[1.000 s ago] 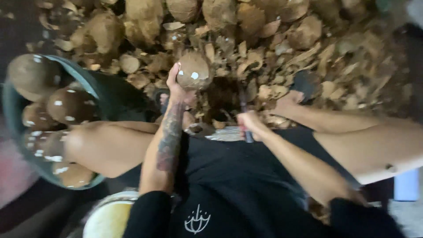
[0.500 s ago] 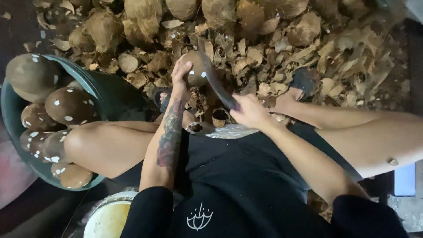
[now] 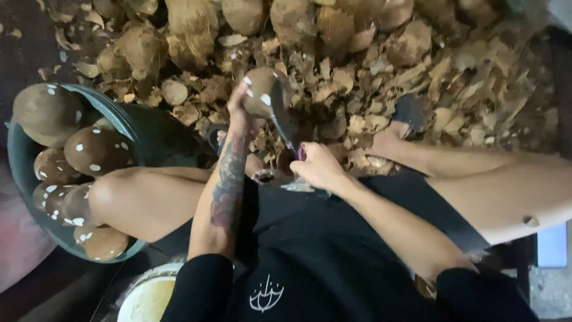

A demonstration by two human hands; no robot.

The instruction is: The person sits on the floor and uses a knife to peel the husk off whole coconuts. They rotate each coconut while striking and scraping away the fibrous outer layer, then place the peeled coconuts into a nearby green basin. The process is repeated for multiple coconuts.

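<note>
Brown coconuts (image 3: 89,149), flecked white, fill a green tub (image 3: 143,128) at the far left, beside the person's bare knee. Right of it, the left hand (image 3: 241,113) is closed around a peeled coconut (image 3: 262,89), holding it up over the floor. A dark blade (image 3: 285,122) lies against the nut, its long axis running from the coconut down and right to the right hand (image 3: 319,170), which is fisted on the handle. Husk scraps (image 3: 417,65) and whole husked shells litter the ground across the back and right.
</note>
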